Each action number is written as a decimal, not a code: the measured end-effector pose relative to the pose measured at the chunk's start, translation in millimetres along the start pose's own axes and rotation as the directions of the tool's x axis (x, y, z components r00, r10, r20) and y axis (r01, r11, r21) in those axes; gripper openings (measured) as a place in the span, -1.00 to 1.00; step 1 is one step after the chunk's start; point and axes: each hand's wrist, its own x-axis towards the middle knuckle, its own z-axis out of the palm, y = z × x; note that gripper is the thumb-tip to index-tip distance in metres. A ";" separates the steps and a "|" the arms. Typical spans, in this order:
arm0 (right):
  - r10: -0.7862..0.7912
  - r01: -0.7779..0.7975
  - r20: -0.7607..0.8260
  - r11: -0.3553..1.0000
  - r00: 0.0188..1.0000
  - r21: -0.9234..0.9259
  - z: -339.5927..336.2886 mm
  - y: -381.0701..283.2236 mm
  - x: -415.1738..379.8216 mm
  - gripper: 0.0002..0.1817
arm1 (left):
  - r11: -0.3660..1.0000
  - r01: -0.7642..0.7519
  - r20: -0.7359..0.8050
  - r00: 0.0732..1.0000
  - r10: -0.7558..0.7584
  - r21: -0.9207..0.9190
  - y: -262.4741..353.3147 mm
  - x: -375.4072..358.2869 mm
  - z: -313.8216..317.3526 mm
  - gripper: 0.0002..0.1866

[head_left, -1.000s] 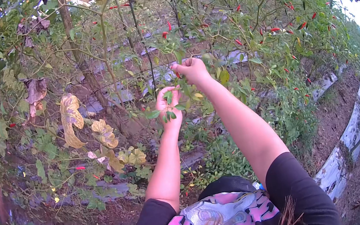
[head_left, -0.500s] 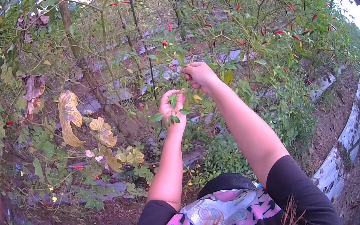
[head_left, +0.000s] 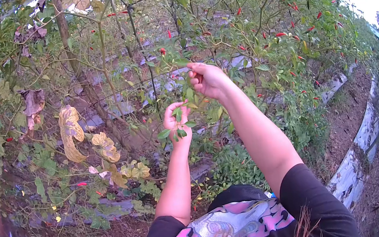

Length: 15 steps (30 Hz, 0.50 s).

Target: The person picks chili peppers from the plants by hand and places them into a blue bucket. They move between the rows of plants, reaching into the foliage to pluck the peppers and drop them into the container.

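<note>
My left hand (head_left: pixel 175 116) is closed around a leafy chili branch (head_left: pixel 178 115), with green leaves hanging over the palm and wrist. Higher and to the right, my right hand (head_left: pixel 208 80) has its fingers bent in a pinch beside the upper part of the same plant. What lies between those fingertips is hidden or too small to name. Just up and left of them is a red chili (head_left: pixel 163 51) among the leaves.
Red chilies (head_left: pixel 281 34) dot the bushes at right. Large dried yellow leaves (head_left: pixel 71 133) hang at left near a wooden stake (head_left: pixel 68 43). Whitish plastic mulch (head_left: pixel 365 129) edges the soil at right. A black waist bag or similar dark item (head_left: pixel 236 195) sits at my front.
My right hand's fingers have loosened a little and turned upward, and my left hand has dropped slightly. The view has shifted a little, so the plants appear farther left.
</note>
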 end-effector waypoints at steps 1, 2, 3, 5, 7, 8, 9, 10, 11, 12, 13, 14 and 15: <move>-0.047 0.047 -0.005 0.999 0.999 0.011 6.6 -10.8 -7.2 -0.82 | 1.000 0.002 0.005 1.000 -0.002 0.000 -0.6 -0.8 -0.4 -0.89; -0.109 0.108 0.016 0.992 0.994 0.061 9.3 -19.7 -9.8 -0.80 | 1.000 0.003 0.009 1.000 -0.003 0.000 -2.0 -1.3 -1.2 -0.89; -0.186 0.186 0.007 0.982 0.982 0.039 12.1 -29.0 -13.1 -0.76 | 1.000 0.003 0.014 1.000 -0.003 0.000 -2.6 -1.3 -1.6 -0.88; -0.361 0.356 -0.069 0.931 0.930 -0.076 18.0 -44.4 -16.2 -0.72 | 1.000 0.008 0.014 1.000 -0.008 -0.001 -2.1 -1.9 -2.8 -0.88; -0.555 0.500 -0.180 0.821 0.812 -0.276 21.0 -56.0 -14.6 -0.73 | 1.000 0.016 0.016 1.000 -0.016 0.003 -1.5 -3.2 -2.4 -0.88; -0.541 0.468 -0.182 0.821 0.821 -0.327 17.5 -60.8 -8.9 -0.73 | 1.000 0.019 0.020 1.000 -0.019 0.009 0.2 -3.9 -2.0 -0.88; -0.527 0.436 -0.184 0.818 0.830 -0.375 11.4 -64.9 -0.4 -0.74 | 1.000 0.020 0.025 0.999 -0.021 0.015 1.5 -3.7 -1.6 -0.87; -0.516 0.406 -0.186 0.811 0.836 -0.422 7.9 -66.5 5.9 -0.74 | 1.000 0.024 0.024 0.999 -0.024 0.006 1.1 -3.0 -2.0 -0.87; -0.541 0.424 -0.200 0.798 0.817 -0.427 4.2 -65.2 11.5 -0.79 | 1.000 0.027 0.022 0.999 -0.027 -0.003 -0.6 -2.8 -2.9 -0.87; -0.545 0.398 -0.220 0.783 0.809 -0.477 3.7 -65.5 11.7 -0.80 | 0.999 0.031 0.020 0.999 -0.030 -0.014 -1.5 -2.5 -3.1 -0.87; -0.550 0.370 -0.239 0.766 0.800 -0.526 2.4 -65.7 11.3 -0.79 | 1.000 0.021 0.009 1.000 -0.021 -0.009 -1.2 -1.9 -3.0 -0.87; -0.554 0.338 -0.259 0.748 0.791 -0.571 0.8 -65.7 10.8 -0.77 | 1.000 0.012 -0.001 1.000 -0.012 -0.004 -0.7 -1.7 -3.4 -0.87; -0.593 0.342 -0.246 0.702 0.767 -0.624 -5.2 -63.7 14.8 -0.77 | 1.000 0.006 -0.010 1.000 -0.005 0.002 -0.3 -1.9 -4.3 -0.87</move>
